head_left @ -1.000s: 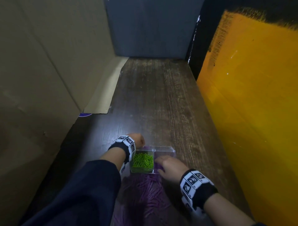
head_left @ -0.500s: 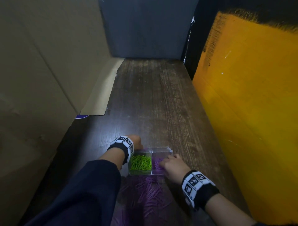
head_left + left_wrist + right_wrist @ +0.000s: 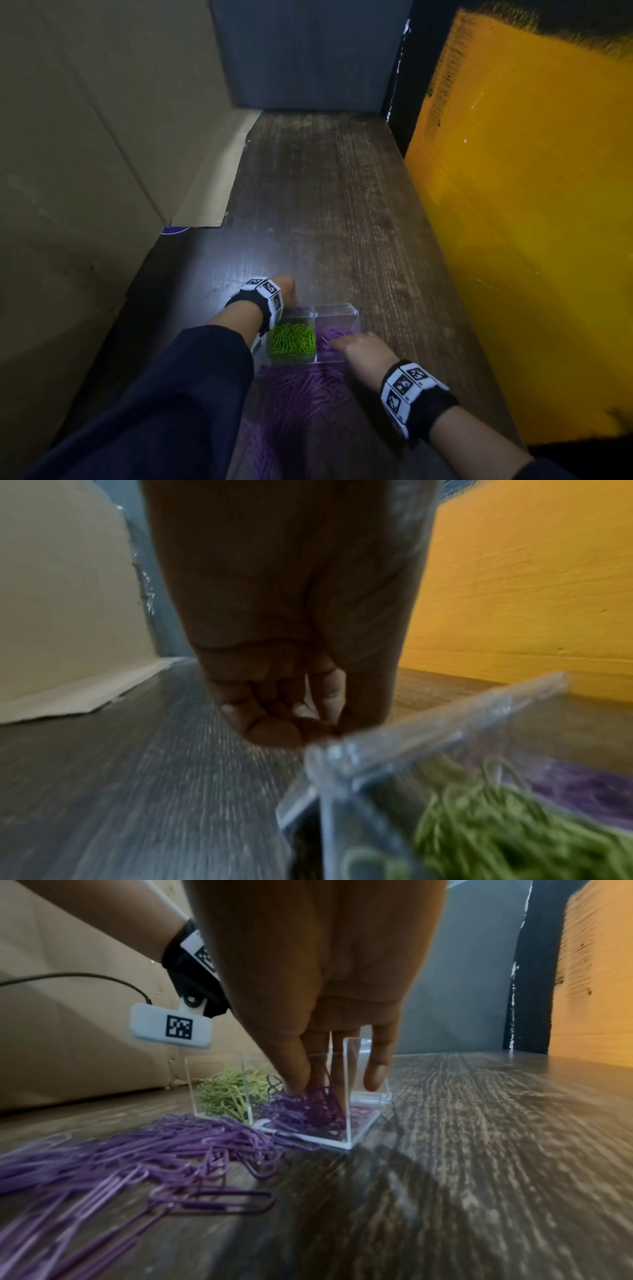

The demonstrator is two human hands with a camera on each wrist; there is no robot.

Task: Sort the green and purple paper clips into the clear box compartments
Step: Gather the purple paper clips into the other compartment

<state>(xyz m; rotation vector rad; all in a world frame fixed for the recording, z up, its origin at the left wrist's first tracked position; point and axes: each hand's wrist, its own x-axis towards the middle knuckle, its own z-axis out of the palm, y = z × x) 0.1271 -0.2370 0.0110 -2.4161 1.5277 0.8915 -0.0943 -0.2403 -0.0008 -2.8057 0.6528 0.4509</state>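
A clear two-compartment box (image 3: pixel 337 313) stands on the dark wooden table near me. Its left compartment holds green paper clips (image 3: pixel 293 342), also seen in the left wrist view (image 3: pixel 514 831) and the right wrist view (image 3: pixel 222 1093). My left hand (image 3: pixel 287 294), fingers curled (image 3: pixel 291 718), holds the box's far left corner (image 3: pixel 428 723). My right hand (image 3: pixel 337 344) reaches down into the right compartment, where thumb and fingers (image 3: pixel 311 1091) pinch purple paper clips (image 3: pixel 308 1112); one finger (image 3: pixel 377 1069) hangs outside the right wall. A loose pile of purple clips (image 3: pixel 301 394) (image 3: pixel 137 1156) lies in front of the box.
A cardboard wall (image 3: pixel 85 171) with a flap (image 3: pixel 212 192) lying on the table closes the left side. A yellow panel (image 3: pixel 531 240) closes the right and a grey panel (image 3: pixel 308 51) the back. Bare wooden table (image 3: pixel 325 205) stretches beyond the box.
My right hand drew back to the box's right edge with curled fingers, then came back left and now has its fingers down in the purple compartment. The left hand stayed at the box's corner.
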